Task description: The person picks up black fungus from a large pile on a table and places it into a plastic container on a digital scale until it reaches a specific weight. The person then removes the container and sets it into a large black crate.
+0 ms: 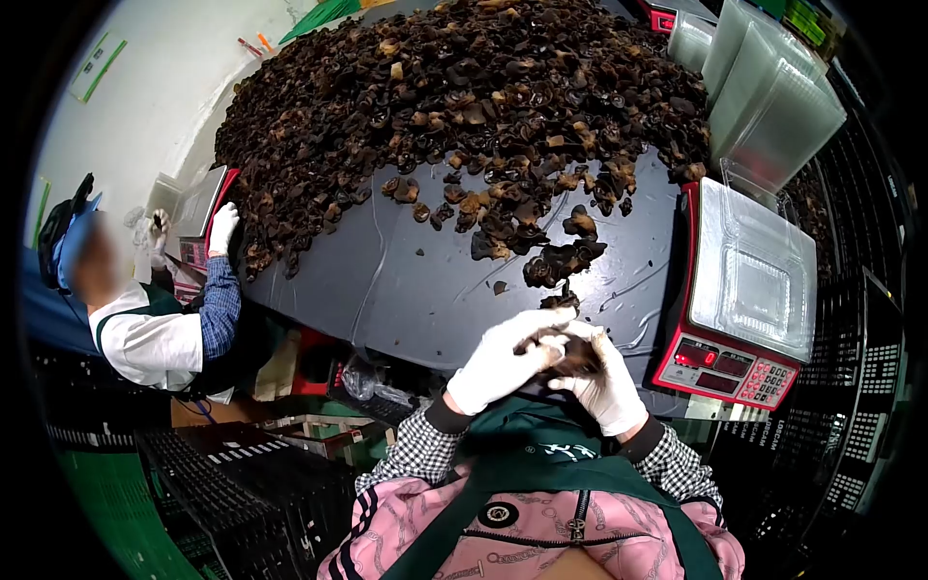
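My left hand [503, 362], in a white glove, has its fingers bent round a dark brown wood ear mushroom [578, 358]. From the other side my right hand [607, 385], gloved too, grips the same piece. Motion blurs the mushroom, and the fingers partly cover it. Just beyond my fingertips, a few loose wood ears [561, 264] lie on the dark table covering [425, 300]. A large heap of wood ears [464, 87] spreads across the far side of the table.
To my right stands a red scale [715, 362] with a clear plastic tray [764, 280] on top. Stacked clear containers [773, 106] rise behind it. At the left, a co-worker [155, 329] in white gloves stands by another scale [205, 208]. Black crates [242, 493] are below left.
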### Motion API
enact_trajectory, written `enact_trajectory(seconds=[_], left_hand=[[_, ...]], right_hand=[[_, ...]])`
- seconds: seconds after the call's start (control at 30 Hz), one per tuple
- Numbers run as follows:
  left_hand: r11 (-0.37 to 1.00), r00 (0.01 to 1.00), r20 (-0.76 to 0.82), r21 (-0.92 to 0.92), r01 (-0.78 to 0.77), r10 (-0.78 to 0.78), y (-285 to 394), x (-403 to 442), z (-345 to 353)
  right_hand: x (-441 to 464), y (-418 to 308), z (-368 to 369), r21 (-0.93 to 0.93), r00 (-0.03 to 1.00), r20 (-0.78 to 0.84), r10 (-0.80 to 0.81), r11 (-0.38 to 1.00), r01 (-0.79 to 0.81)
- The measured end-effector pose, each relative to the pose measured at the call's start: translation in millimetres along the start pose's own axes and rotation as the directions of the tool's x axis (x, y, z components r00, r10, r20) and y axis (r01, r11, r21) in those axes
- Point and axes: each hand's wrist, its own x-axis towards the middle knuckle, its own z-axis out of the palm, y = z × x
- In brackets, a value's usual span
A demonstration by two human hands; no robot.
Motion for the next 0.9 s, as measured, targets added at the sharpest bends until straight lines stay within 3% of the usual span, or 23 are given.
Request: enact_trajectory(seconds=[0.03,0.07,0.1,0.13,0.17,0.27,0.37,0.47,0.5,0.53,0.6,0.67,0.83,0.9], left_hand=[[0.947,0.975,-0.102,0.275,-0.166,0.2,-2.9,9.4,-4.9],[0.794,0.901,-0.141,0.54,-0.277,0.41,-2.8,24.4,-12.3],[0.815,0.845,-0.302,0.528,-0.239,0.442,0.0,37.1,-17.6],[0.642,0.726,-0.306,0.729,-0.237,0.616,-10.5,55.9,-33.8],[0.557,0.673,-0.303,0.808,-0.194,0.675,-9.4,68.7,-46.2],[0.341,0.665,-0.214,0.938,-0.065,0.715,-36.7,99.4,-82.8],[0.587,0.802,-0.461,0.79,0.176,0.38,-35.4,95.3,-80.0],[0.803,0.813,-0.54,0.573,0.164,0.219,-39.3,76.7,-81.1],[0.825,0.799,-0.538,0.556,0.097,0.268,-44.1,65.9,-83.1],[0.85,0.8,-0.558,0.513,0.124,0.22,-35.7,47.6,-83.7],[0.947,0.802,-0.571,0.321,0.023,0.174,-37.5,7.2,-94.7],[0.95,0.801,-0.579,0.31,0.043,0.153,-25.3,-41.6,-101.7],[0.805,0.71,-0.703,0.438,0.399,0.03,-19.0,-147.4,-133.7],[0.647,0.724,-0.689,0.561,0.516,0.02,-20.1,-161.0,-144.5]], right_hand=[[1.2,1.3,-5.8,0.053,0.999,0.031,-0.02,0.998,0.018],[-1.4,-1.7,-9.5,0.113,0.991,-0.1,0.086,0.991,-0.075],[-4.3,-1.3,-17.0,0.083,0.992,-0.106,0.074,0.994,-0.066],[-6.2,-0.4,-22.8,0.053,0.992,-0.112,0.06,0.997,-0.054],[-11.6,-6.6,-14.4,0.059,0.977,-0.197,0.077,0.996,-0.067],[-17.3,-5.3,-27.8,0.09,0.988,-0.151,0.029,0.996,-0.016],[-20.5,-6.6,-32.1,0.117,0.984,-0.173,0.047,0.993,-0.027],[-21.4,-6.7,-36.1,0.126,0.987,-0.153,0.057,0.991,-0.037],[-20.5,-5.7,-37.5,0.131,0.986,-0.154,0.06,0.991,-0.04],[-19.5,-4.6,-39.4,0.134,0.986,-0.156,0.062,0.99,-0.041],[-20.0,-4.3,-41.8,0.143,0.982,-0.176,0.072,0.989,-0.046],[-18.3,-4.4,-41.6,0.155,0.976,-0.2,0.085,0.986,-0.054],[-10.7,-4.7,-38.3,0.188,0.978,-0.179,0.103,0.98,-0.069],[-9.4,-2.9,-38.9,0.182,0.981,-0.169,0.099,0.981,-0.068]])
